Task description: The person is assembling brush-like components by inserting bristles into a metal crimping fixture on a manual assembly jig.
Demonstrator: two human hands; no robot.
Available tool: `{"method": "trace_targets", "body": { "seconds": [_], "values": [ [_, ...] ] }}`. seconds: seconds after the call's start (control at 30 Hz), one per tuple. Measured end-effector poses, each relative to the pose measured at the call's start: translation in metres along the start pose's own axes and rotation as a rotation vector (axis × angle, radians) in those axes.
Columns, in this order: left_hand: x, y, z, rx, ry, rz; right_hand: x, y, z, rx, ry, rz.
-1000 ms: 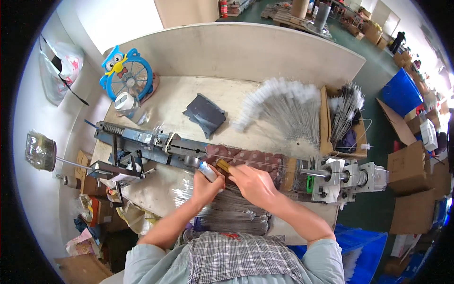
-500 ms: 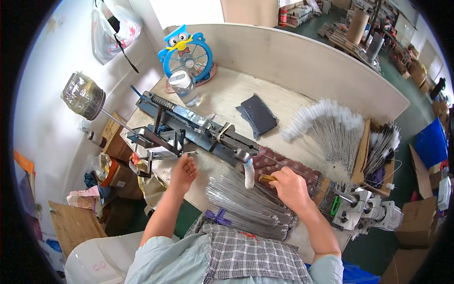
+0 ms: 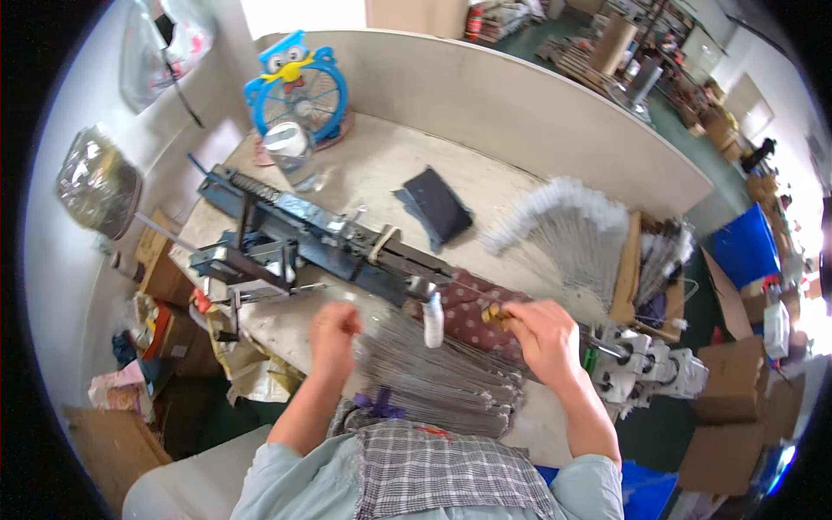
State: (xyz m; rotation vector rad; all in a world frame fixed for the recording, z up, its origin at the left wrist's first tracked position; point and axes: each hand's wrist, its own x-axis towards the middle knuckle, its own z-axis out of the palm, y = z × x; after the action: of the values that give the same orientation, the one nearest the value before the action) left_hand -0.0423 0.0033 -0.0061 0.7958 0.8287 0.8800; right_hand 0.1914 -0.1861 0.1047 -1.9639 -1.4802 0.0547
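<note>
My right hand (image 3: 544, 336) pinches a small yellow-brown piece (image 3: 496, 315) over the polka-dot brown cloth (image 3: 472, 322), close to a thin wire running right from the metal bench device (image 3: 347, 238). My left hand (image 3: 334, 333) is curled into a loose, slightly blurred fist at the left end of the grey wire bundle (image 3: 442, 368); nothing shows in it. A white-wrapped handle (image 3: 433, 321) hangs from the device between my hands. To the right of my right hand stands a silver clamp-like machine (image 3: 650, 368).
White-tufted wire brushes (image 3: 563, 230) lie fanned at the back right, beside a cardboard box (image 3: 628, 269) of more. A dark phone-like slab (image 3: 436, 206), a clear jar (image 3: 293, 156) and a blue cartoon fan (image 3: 303, 95) stand farther back. A low partition (image 3: 520, 104) edges the table.
My left hand has left the lever frame, moved toward the wire bundle and curled closed. My right hand has lifted slightly with the yellow-brown piece. The whole view has shifted.
</note>
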Motion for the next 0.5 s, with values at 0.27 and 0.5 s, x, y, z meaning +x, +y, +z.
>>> {"method": "trace_targets", "body": {
  "seconds": [0.27, 0.5],
  "values": [
    [-0.045, -0.048, 0.146, 0.159, -0.566, -0.144, -0.008, 0.025, -0.001, 0.240, 0.066, 0.319],
    [-0.044, -0.062, 0.156, 0.190, -0.532, -0.084, -0.021, 0.036, -0.014, 0.366, -0.009, 0.185]
  ]
}}
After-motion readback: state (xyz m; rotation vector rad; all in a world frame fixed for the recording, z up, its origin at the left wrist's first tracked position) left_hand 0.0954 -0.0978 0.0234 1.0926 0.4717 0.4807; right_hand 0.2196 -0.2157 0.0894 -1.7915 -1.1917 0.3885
